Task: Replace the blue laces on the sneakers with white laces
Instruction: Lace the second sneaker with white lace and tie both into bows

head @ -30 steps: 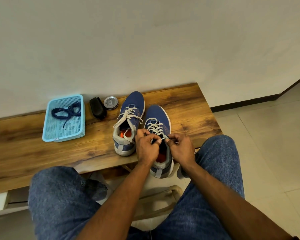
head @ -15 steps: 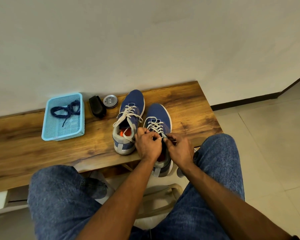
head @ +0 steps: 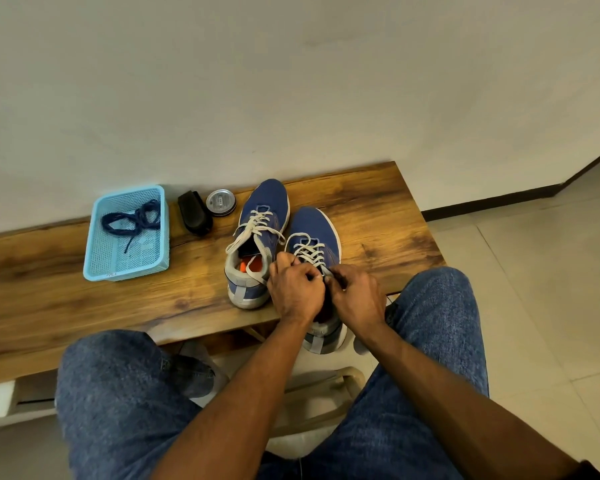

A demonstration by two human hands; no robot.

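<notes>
Both hands have crept closer together: left hand (head: pixel 295 292) and right hand (head: pixel 355 294) pinch the white lace (head: pixel 310 252) ends over the right sneaker (head: pixel 321 237), toe toward 12 o'clock on the desk (head: pixel 378 216).

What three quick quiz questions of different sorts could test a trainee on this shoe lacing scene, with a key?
1. True or false: the dark blue laces lie in the light blue plastic mesh basket.
2. Multiple choice: both hands work on which shoe? A) the left blue sneaker with white laces B) the right blue sneaker with white laces C) neither
3. Fill in: the round silver tin sits beside a black ____ on the wooden bench.

Key: 1 true. 2 B: the left hand and right hand pinch its lace. 3 brush, apparently.
</notes>
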